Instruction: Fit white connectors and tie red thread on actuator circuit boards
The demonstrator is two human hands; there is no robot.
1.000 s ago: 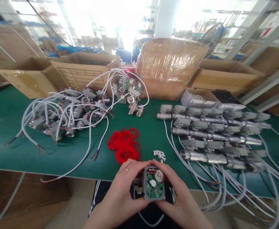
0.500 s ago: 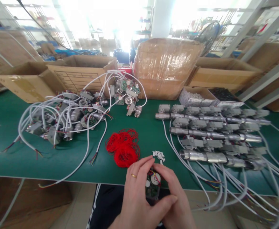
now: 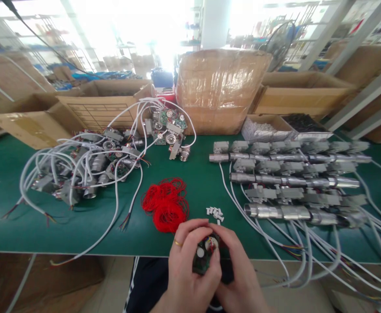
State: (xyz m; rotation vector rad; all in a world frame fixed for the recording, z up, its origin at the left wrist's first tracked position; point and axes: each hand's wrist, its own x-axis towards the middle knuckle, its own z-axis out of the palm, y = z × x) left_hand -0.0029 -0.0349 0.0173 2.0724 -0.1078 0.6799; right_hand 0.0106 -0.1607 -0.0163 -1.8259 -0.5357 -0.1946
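Note:
Near the table's front edge, my left hand (image 3: 185,263) and my right hand (image 3: 237,265) are wrapped round an uncovered motorized valve unit (image 3: 200,261). Its green circuit board, a white round part and thin coloured wires face up between my fingers. The left thumb presses by the wires; the left fingers curl over the far side. My right hand closes on the unit's right side, and its lower part is hidden by my palms. Just beyond my fingertips lie several small white plastic pieces (image 3: 215,212). A tangled coil of red wire (image 3: 169,217) rests to their left.
On the right, rows of finished-looking valves (image 3: 291,180) trail white cables over the table edge. A pile of open valve units (image 3: 95,165) lies left, with another cluster (image 3: 170,130) behind the red coil. Cardboard boxes (image 3: 223,91) and small parts trays (image 3: 266,127) line the back.
My left thumb has moved from the right hand's side in onto the board by the wires. The unit has tilted slightly in my hands. The whole view has shifted a little.

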